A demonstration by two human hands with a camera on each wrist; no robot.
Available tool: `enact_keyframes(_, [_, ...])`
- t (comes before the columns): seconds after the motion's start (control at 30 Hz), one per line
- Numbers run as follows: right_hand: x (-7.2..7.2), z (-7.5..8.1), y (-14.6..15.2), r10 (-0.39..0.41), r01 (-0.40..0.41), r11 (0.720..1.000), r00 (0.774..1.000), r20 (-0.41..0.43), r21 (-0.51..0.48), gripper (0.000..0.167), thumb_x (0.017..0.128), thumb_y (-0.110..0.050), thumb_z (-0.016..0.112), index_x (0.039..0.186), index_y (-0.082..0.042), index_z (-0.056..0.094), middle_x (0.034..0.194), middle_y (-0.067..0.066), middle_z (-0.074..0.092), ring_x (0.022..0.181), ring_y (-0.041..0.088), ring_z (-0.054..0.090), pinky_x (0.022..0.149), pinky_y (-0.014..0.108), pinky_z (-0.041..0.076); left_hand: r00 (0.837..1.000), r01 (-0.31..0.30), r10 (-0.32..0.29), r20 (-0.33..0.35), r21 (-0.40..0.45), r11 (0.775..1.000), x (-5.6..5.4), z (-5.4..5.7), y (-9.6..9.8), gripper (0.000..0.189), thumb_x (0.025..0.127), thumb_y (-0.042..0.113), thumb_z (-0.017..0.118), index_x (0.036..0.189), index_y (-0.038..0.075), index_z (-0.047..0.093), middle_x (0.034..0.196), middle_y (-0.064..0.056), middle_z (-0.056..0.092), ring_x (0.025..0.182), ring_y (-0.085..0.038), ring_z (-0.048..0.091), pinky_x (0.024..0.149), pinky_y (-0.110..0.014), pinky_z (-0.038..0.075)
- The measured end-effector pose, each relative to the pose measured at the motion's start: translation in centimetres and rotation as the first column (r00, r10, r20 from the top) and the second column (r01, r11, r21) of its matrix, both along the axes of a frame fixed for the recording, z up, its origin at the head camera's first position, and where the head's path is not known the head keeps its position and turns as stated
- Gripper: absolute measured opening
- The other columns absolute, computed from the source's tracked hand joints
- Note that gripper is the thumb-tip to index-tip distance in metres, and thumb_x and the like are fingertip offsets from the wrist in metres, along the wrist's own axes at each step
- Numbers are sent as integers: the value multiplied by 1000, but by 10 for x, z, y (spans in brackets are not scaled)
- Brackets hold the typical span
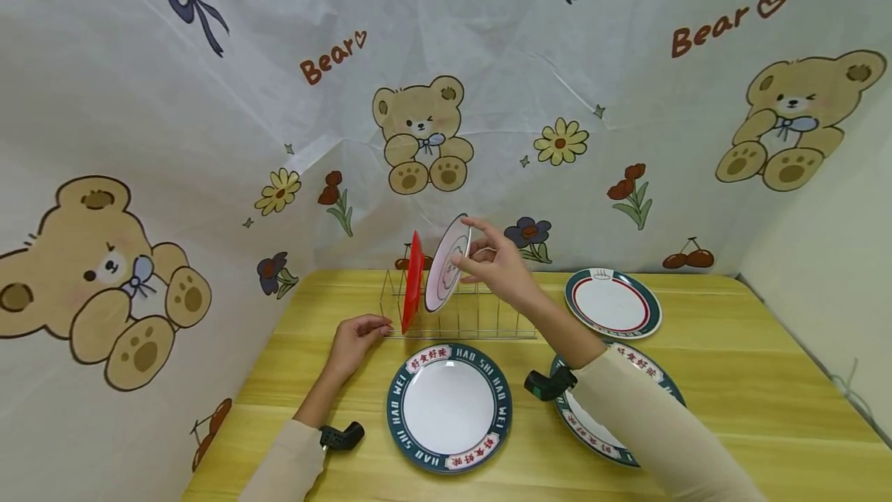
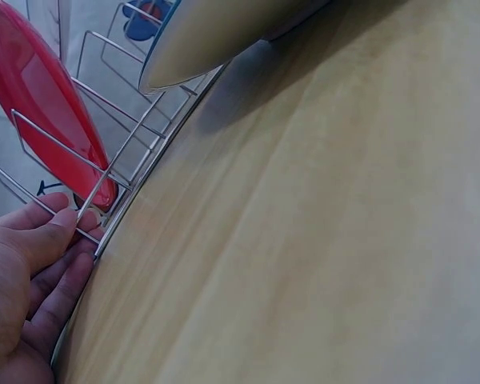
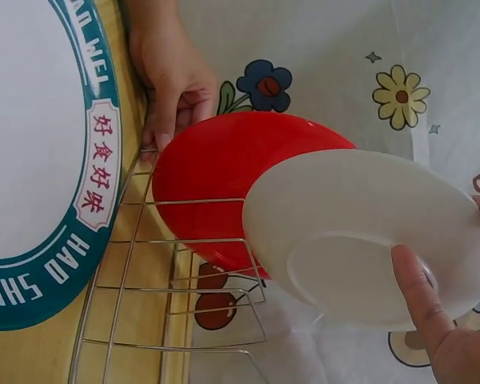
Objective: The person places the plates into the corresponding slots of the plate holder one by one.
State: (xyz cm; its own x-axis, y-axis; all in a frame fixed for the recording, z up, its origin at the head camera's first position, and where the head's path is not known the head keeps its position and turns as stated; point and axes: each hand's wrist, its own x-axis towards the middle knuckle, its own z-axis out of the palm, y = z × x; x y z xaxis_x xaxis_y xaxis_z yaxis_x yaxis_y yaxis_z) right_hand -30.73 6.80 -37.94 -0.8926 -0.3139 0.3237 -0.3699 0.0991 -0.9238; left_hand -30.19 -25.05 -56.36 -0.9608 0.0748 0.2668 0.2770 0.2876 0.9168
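Observation:
My right hand [image 1: 498,262] holds a pink-faced plate [image 1: 446,266] by its upper right edge, tilted up over the wire dish rack [image 3: 184,240]. In the right wrist view the plate's pale underside shows, with one finger lying across it. Just left of it a red plate [image 1: 413,281] stands on edge in the rack's left part. At the rack's front left corner, my left hand [image 1: 351,343] pinches the wire, close beside the red plate's lower edge.
In front of the rack lies a green-rimmed white plate [image 1: 449,409]. A second green-rimmed plate [image 1: 644,366] is partly hidden under my right forearm. Behind it lies a smaller plate [image 1: 613,302] with green and red rings. A bear-patterned cloth [image 1: 488,45] hangs behind the table.

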Motion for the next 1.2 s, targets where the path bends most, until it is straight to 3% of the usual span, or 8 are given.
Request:
enact_keyframes(0.17, [-3,-6,-11,-4,5,1000,1000,-19,26,69,92,-6,75,152,-18,45,105,22,53,90,35,65,76,56,60,1000,-1,1,19,3,1000,0,0,1,18,94,-2,68,109,6,77,103,-9,77,95,-22,74,86,-23,58])
enact_keyframes(0.43, [-9,-15,-26,-29,36,990,998,-58,133,71,90,-10,78,152,-18,45,105,19,56,88,31,63,71,45,63,1000,-7,7,6,-1,1000,-1,-1,0,16,94,1,70,107,7,77,102,-8,77,97,-24,73,84,-21,58])
enact_keyframes(0.73, [-18,-29,-34,-27,33,989,999,-44,146,69,90,-12,79,151,-17,46,103,20,57,88,31,62,74,54,61,1000,11,-11,2,14,1000,-2,-1,1,15,94,0,70,106,5,77,101,-9,77,94,-22,74,83,-23,59])
enact_keyframes(1.2, [-28,-40,-44,-47,47,987,999,-5,151,66,92,-17,77,150,-23,47,102,18,57,87,31,63,72,48,62,1000,1,-1,-8,9,1000,-1,1,1,15,93,0,70,106,5,77,100,-8,77,94,-22,74,83,-22,58])
